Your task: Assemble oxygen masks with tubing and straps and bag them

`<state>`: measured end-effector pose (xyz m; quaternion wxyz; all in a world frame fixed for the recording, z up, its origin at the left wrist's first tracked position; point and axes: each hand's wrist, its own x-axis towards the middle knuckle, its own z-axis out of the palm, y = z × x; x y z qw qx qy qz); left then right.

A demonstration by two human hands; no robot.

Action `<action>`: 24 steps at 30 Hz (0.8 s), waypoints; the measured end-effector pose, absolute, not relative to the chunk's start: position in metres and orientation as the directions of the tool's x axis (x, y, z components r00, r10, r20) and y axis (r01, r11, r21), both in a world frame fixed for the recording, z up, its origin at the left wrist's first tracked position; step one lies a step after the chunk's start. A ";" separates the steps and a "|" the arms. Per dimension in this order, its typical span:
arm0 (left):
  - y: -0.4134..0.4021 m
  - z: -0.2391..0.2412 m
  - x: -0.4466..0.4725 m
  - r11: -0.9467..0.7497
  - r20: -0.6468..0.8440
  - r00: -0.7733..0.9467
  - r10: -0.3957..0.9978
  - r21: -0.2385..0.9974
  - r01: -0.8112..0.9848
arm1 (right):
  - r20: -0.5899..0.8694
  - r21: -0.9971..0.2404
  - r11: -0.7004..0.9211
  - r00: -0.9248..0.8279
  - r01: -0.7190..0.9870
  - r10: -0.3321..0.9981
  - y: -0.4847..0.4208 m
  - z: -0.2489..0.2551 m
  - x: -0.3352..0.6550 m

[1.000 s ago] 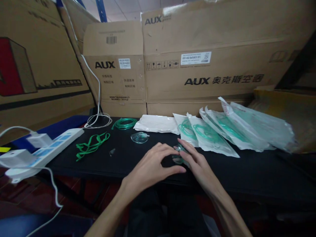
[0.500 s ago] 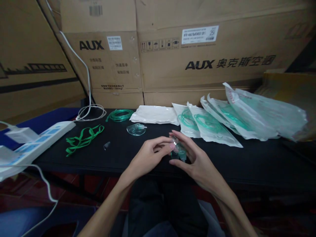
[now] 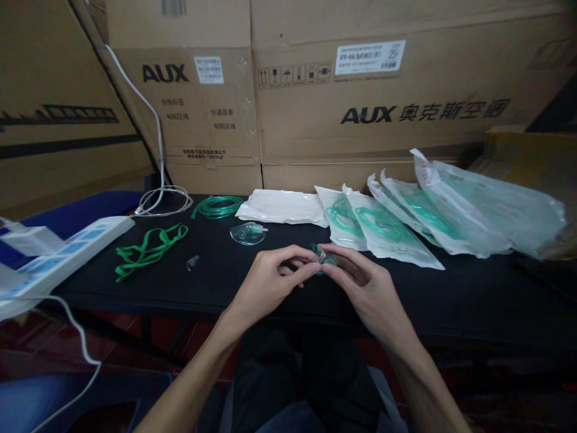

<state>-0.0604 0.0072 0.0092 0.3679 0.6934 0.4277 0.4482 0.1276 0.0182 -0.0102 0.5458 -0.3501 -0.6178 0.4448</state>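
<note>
Both hands meet over the front of the black table (image 3: pixel 451 288). My left hand (image 3: pixel 270 282) and my right hand (image 3: pixel 365 285) pinch a small clear and green plastic part (image 3: pixel 323 258) between their fingertips, just above the tabletop. A clear mask piece (image 3: pixel 247 233) lies on the table behind the left hand. To its left lie a green strap (image 3: pixel 148 249) and a tiny clear piece (image 3: pixel 192 262). A coil of green tubing (image 3: pixel 217 206) lies further back.
Several sealed bags with green tubing (image 3: pixel 383 231) fan out to the right, next to a flat white bag (image 3: pixel 282 208). A white power strip (image 3: pixel 58 258) and white cables (image 3: pixel 164 198) sit at the left. Large AUX cardboard boxes (image 3: pixel 360 90) stand behind the table.
The hands lifted the small part off the table and closed their fingertips on it from both sides. The camera tilted down a little.
</note>
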 end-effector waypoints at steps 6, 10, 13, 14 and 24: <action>0.007 0.008 -0.059 -0.650 0.590 0.285 0.756 0.623 0.435 | 0.355 -0.935 0.347 -0.194 -0.074 0.915 0.018 -0.008 0.129; 0.008 0.008 -0.062 -0.730 0.628 0.384 0.677 0.507 0.458 | 0.358 -0.934 0.348 -0.208 -0.085 0.910 0.017 -0.008 0.130; 0.010 0.007 -0.064 -0.722 0.608 0.399 0.686 0.499 0.480 | 0.354 -0.935 0.341 -0.227 -0.095 0.907 0.016 -0.010 0.129; 0.010 0.006 -0.064 -0.718 0.602 0.402 0.690 0.497 0.487 | 0.354 -0.935 0.342 -0.235 -0.092 0.905 0.017 -0.011 0.129; 0.008 0.005 -0.063 -0.651 0.553 0.349 0.757 0.583 0.486 | 0.672 -0.703 0.686 -0.141 0.187 0.727 -0.030 -0.001 0.117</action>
